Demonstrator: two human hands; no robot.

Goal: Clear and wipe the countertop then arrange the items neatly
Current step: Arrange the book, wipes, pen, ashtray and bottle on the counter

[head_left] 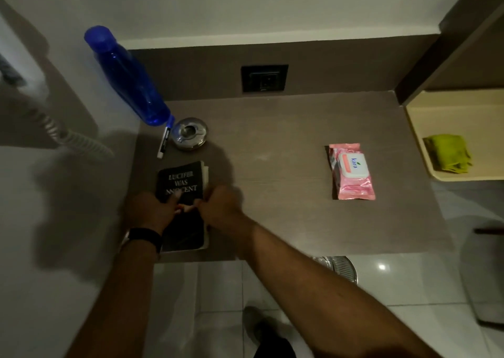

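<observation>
A black paperback book (182,179) lies near the left front of the brown countertop (272,145). My left hand (151,207) grips the book's left edge and my right hand (219,203) holds its right edge, both over its middle. Behind it stand a round metal ashtray (189,133), a white marker pen (164,142) and a blue plastic bottle (128,76) against the left wall. A pink pack of wet wipes (351,171) lies on the counter's right side. A folded yellow-green cloth (448,151) rests on a cream shelf (420,128) to the right.
A black wall socket (264,78) is set in the back panel. A coiled phone cord (68,136) hangs on the left wall. Below the counter's front edge are white floor tiles and a metal bin (341,266).
</observation>
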